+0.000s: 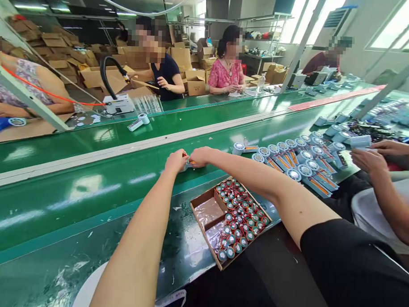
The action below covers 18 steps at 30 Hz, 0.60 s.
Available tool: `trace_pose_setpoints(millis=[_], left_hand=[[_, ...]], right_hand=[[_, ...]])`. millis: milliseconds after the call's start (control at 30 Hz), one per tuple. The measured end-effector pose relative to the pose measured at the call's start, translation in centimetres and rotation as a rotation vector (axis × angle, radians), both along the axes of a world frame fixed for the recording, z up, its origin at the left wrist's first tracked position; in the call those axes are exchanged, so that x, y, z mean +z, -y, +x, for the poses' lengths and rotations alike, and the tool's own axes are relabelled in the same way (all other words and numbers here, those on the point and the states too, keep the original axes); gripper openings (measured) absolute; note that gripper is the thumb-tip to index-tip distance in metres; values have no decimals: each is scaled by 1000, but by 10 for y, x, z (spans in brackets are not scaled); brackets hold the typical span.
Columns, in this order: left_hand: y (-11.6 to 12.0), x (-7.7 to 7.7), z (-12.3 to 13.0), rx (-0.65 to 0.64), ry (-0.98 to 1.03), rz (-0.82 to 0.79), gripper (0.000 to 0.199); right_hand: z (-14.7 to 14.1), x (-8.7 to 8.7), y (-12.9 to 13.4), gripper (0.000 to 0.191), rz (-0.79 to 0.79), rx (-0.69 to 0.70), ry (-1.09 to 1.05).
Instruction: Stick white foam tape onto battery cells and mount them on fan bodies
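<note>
Both of my hands meet over the near edge of the green conveyor belt. My left hand (176, 161) is closed at the left side of a small light-blue part (187, 165), mostly hidden between the hands. Against its right side, my right hand (201, 156) has its fingers bent and pressed together, with a bit of orange showing there. Below my right forearm lies a cardboard box (206, 229) with several green cylindrical cells (243, 242) and red wires; two of its compartments at the left hold no cells.
Several light-blue housings (293, 174) with orange strips stand on the belt at right. Beside them, another person's hands (370, 159) hold a light-blue part. Across the belt, people sit near a white machine (120, 105) and a small blue-white part (138, 122).
</note>
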<state>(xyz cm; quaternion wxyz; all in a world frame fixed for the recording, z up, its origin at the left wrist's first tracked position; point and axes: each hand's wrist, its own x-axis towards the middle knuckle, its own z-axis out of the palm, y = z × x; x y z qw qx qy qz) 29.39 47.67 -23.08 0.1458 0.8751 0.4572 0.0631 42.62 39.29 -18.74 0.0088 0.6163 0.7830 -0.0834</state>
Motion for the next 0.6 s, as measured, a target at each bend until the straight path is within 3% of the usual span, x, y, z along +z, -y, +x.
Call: trace_pose_setpoints(millis=[100,200,300,400,500,600], left_hand=[[35,17,-8,-51,45,64,26],[97,30,-31,-184,87,128,30],[165,30,-65,-462,8,130,30],[205,27,-88,-608,-159,132,21],[215,36,-88,-586,-149,302,23],[214,57,-74,-626,-83,501,22]], right_hand=[[-6,31,51,28,162,30,-104],[1,34,146,29,309,79,-290],[13,1,252,24,434,41,-796],[14,-47,329,25,447,-267,-1095],[7,-80,369,28,488,-495,-1261],[0,-88,383,31,511,-553,-1322]])
